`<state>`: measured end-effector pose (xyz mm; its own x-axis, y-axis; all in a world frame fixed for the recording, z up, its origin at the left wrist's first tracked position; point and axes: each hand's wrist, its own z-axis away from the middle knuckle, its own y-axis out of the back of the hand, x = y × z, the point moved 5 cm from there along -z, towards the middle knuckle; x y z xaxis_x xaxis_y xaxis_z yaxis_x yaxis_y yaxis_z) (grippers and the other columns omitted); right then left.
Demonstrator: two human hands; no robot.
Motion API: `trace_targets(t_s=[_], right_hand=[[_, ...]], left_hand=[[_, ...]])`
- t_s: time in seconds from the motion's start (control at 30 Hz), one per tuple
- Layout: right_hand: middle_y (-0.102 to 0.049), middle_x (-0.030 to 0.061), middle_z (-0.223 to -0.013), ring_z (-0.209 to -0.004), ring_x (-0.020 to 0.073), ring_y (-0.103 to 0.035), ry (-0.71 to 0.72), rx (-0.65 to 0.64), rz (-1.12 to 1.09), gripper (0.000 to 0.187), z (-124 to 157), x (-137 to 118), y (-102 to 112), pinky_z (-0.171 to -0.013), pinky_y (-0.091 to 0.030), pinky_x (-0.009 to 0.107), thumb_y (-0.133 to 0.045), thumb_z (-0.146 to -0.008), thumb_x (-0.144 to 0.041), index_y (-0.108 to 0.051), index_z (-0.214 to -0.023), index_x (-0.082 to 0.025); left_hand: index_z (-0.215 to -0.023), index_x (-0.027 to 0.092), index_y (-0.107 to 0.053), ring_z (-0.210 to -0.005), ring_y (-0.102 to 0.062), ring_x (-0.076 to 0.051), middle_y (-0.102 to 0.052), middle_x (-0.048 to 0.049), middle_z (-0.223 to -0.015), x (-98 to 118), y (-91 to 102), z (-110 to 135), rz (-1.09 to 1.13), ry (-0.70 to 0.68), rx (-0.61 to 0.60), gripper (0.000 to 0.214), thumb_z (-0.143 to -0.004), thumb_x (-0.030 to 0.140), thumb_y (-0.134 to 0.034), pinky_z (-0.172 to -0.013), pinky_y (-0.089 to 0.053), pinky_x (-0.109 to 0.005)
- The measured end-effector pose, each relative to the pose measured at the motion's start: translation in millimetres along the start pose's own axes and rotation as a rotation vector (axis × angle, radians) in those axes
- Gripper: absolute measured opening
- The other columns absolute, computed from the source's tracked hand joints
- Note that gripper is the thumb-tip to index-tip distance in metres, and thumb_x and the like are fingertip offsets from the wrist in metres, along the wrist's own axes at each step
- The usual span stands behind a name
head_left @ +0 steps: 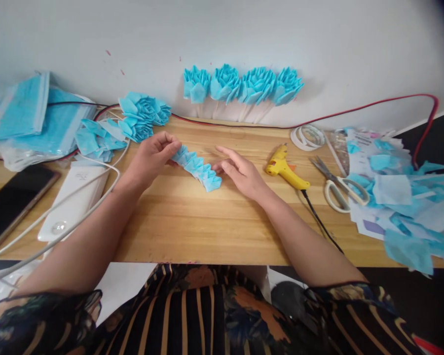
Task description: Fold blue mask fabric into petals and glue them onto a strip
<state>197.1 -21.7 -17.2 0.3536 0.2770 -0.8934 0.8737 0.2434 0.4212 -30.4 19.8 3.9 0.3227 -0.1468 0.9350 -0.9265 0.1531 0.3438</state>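
Note:
A strip of overlapping blue paper petals lies on the wooden table. My left hand pinches the strip's left end, fingers closed on it. My right hand rests beside the strip's right end, fingers stretched out and touching the paper's edge.
Several finished blue paper flowers lean against the wall, another lies at the left. A yellow glue gun, scissors, tape roll and paper scraps lie at the right. A phone, white power bank and blue paper stacks are at the left.

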Motion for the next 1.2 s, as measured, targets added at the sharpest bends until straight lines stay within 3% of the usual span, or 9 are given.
trace_targets(t_s=[0.2,0.43,0.6,0.67,0.8,0.9,1.07,1.2], right_hand=[[-0.078,0.0050,-0.098,-0.089,0.0195,-0.073,-0.009,-0.017,0.090,0.054,1.0,-6.0,-2.7,-0.084,-0.059,0.037,-0.052,-0.098,-0.030,-0.045,-0.150,-0.022],[-0.076,0.0032,-0.093,-0.077,0.0155,-0.066,-0.050,-0.024,-0.014,0.066,0.8,-4.1,-3.2,-0.073,-0.055,0.031,-0.057,-0.090,-0.023,-0.039,-0.154,-0.021],[-0.073,0.0018,-0.090,-0.075,0.0138,-0.064,-0.059,-0.036,-0.112,0.067,1.1,-6.8,2.4,-0.069,-0.053,0.028,-0.059,-0.090,-0.024,-0.037,-0.154,-0.020],[-0.072,0.0009,-0.089,-0.072,0.0129,-0.063,-0.062,-0.067,-0.133,0.067,1.7,-8.3,2.2,-0.065,-0.052,0.026,-0.060,-0.091,-0.024,-0.036,-0.154,-0.022],[-0.072,0.0003,-0.088,-0.069,0.0114,-0.061,-0.078,-0.116,-0.174,0.067,3.6,-11.0,-1.4,-0.060,-0.049,0.024,-0.060,-0.091,-0.023,-0.036,-0.153,-0.022],[-0.070,-0.0013,-0.085,-0.067,0.0107,-0.059,-0.072,-0.141,-0.206,0.067,4.9,-13.7,-6.2,-0.059,-0.047,0.023,-0.061,-0.090,-0.021,-0.037,-0.153,-0.022],[-0.067,-0.0038,-0.079,-0.063,0.0097,-0.056,-0.051,-0.149,-0.239,0.065,6.2,-18.0,-14.9,-0.057,-0.044,0.022,-0.060,-0.090,-0.020,-0.038,-0.152,-0.024],[-0.066,-0.0027,-0.078,-0.065,0.0120,-0.058,-0.061,-0.105,-0.213,0.056,6.3,-19.2,-13.5,-0.059,-0.048,0.025,-0.059,-0.096,-0.032,-0.045,-0.149,-0.026]], left_hand=[[-0.087,0.022,-0.049,-0.070,-0.068,-0.017,-0.067,-0.0034,-0.080,-5.1,-4.0,-0.4,0.059,-0.007,0.019,0.021,-0.095,0.040,-0.052,-0.059,-0.060,-0.030],[-0.089,0.022,-0.050,-0.070,-0.066,-0.018,-0.064,-0.0028,-0.078,-9.9,-8.0,-0.3,0.141,0.024,0.011,0.025,-0.094,0.046,-0.052,-0.061,-0.059,-0.032],[-0.107,0.017,-0.062,-0.069,-0.067,-0.020,-0.070,-0.0067,-0.081,-10.5,-8.5,4.3,0.340,0.178,-0.137,0.049,-0.095,0.061,-0.045,-0.065,-0.057,-0.034],[-0.110,0.016,-0.067,-0.074,-0.068,-0.021,-0.073,-0.0088,-0.087,-6.4,-7.1,7.4,0.250,0.190,-0.223,0.057,-0.092,0.067,-0.048,-0.068,-0.056,-0.033],[-0.109,0.019,-0.076,-0.092,-0.067,-0.023,-0.077,-0.0071,-0.101,9.0,-7.1,12.8,-0.132,0.068,-0.391,0.050,-0.087,0.061,-0.062,-0.079,-0.052,-0.029],[-0.113,0.020,-0.076,-0.093,-0.066,-0.021,-0.077,-0.0056,-0.106,16.7,-15.8,17.2,-0.222,0.027,-0.507,0.047,-0.087,0.057,-0.063,-0.078,-0.049,-0.027],[-0.105,0.019,-0.077,-0.076,-0.060,-0.015,-0.074,-0.0021,-0.088,22.6,-36.3,25.4,-0.268,-0.040,-0.631,0.041,-0.087,0.052,-0.062,-0.066,-0.042,-0.023],[-0.088,0.016,-0.075,-0.062,-0.052,-0.011,-0.065,0.0004,-0.071,23.5,-42.0,27.6,-0.229,-0.066,-0.602,0.032,-0.087,0.045,-0.061,-0.057,-0.037,-0.021]])
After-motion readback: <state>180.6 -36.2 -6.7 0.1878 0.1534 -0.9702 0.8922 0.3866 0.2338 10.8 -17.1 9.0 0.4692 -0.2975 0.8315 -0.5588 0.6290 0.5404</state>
